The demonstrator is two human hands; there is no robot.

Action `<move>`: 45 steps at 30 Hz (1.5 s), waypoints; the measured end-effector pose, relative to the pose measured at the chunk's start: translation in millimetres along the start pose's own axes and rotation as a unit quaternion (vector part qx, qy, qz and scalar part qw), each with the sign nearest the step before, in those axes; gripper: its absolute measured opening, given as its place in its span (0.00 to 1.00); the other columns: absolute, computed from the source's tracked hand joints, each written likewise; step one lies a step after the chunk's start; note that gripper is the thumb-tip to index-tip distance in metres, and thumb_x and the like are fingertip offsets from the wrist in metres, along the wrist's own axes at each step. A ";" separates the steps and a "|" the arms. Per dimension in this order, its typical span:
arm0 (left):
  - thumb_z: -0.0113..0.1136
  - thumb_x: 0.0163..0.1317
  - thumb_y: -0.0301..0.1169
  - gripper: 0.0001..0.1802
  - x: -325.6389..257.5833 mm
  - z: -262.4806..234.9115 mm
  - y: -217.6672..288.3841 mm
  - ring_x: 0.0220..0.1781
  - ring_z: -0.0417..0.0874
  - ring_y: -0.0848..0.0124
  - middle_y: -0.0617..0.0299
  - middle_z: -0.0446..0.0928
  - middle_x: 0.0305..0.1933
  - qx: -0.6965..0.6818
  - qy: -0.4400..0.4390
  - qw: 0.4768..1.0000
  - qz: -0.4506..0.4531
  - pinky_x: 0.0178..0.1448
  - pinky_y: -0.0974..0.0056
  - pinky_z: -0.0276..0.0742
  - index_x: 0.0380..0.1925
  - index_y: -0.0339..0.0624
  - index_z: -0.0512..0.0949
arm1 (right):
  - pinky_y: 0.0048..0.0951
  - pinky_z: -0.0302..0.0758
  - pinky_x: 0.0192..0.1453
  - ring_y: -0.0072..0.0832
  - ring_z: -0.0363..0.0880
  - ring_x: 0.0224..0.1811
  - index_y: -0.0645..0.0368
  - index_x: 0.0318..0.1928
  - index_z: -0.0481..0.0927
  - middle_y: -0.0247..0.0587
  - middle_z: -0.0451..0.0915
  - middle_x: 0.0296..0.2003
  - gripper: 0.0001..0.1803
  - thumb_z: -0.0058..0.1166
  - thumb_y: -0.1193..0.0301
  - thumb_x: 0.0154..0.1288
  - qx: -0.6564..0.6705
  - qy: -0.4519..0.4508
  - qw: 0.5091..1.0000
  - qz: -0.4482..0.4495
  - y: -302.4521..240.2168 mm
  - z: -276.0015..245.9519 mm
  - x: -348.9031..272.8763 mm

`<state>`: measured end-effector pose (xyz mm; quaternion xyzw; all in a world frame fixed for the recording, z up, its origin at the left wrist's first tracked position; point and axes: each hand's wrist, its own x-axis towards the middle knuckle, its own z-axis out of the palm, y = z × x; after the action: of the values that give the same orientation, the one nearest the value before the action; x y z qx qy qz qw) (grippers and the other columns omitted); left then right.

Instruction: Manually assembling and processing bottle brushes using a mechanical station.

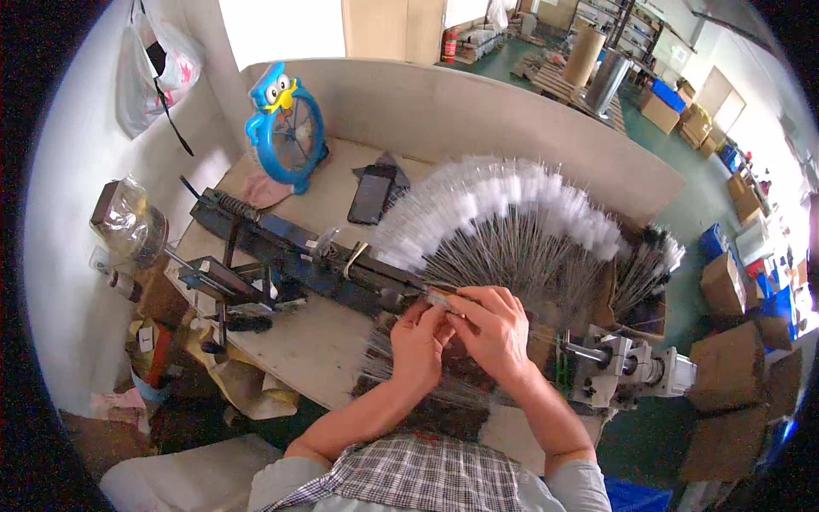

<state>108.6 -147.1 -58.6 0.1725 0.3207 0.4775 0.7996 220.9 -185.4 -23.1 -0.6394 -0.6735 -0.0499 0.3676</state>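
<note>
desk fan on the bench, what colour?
Blue desk fan, bird-shaped with yellow beak; head view.

Colours on a brush-making bench, head view.
Bright blue owl-shaped fan [286, 128] with yellow beak, far left; black phone [371, 194] right of it; dark blue-black metal machine [290, 252] across pale beige bench top [316, 341]. Fan of twisted-wire brushes [512, 222]: white bristle tips, grey wire stems; black-bristled brushes [653, 260] at far right. Silver-grey motor block [627, 367] near right. Brown cardboard boxes [734, 367] on green floor [695, 192]. Sleeve and apron [409, 478]: black-white-red check over pale grey-blue shirt. Pink cloth [266, 189] under the fan.
</note>
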 end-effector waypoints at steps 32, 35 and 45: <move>0.49 0.63 0.27 0.08 -3.8 0.0 3.0 0.37 0.78 0.73 0.60 0.75 0.38 -0.035 -0.006 0.999 -0.016 0.42 0.69 0.76 0.39 0.35 0.72 | 0.32 0.71 0.44 0.30 0.76 0.40 0.51 0.35 0.83 0.30 0.79 0.36 0.13 0.64 0.68 0.44 -0.032 0.027 0.999 0.007 -6.1 2.4 2.2; 0.49 0.63 0.27 0.07 -0.7 2.4 1.8 0.37 0.78 0.73 0.60 0.75 0.37 -0.029 0.000 1.000 -0.010 0.42 0.68 0.76 0.38 0.36 0.72 | 0.31 0.71 0.44 0.30 0.76 0.40 0.51 0.35 0.83 0.30 0.79 0.36 0.13 0.64 0.68 0.44 -0.030 0.024 0.999 0.005 -3.9 1.7 4.3; 0.42 0.67 0.42 0.18 2.4 -0.2 10.3 0.46 0.76 0.63 0.55 0.73 0.43 -0.094 -0.028 0.993 -0.067 0.54 0.59 0.72 0.43 0.37 0.69 | 0.34 0.70 0.43 0.31 0.75 0.39 0.53 0.35 0.81 0.31 0.78 0.33 0.11 0.61 0.67 0.48 -0.085 -0.005 0.996 0.016 3.2 -23.3 -2.6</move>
<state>102.6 -140.1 -53.6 0.0881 0.2631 0.4456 0.8511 233.6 -199.5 -9.0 -0.6790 -0.6587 -0.0981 0.3088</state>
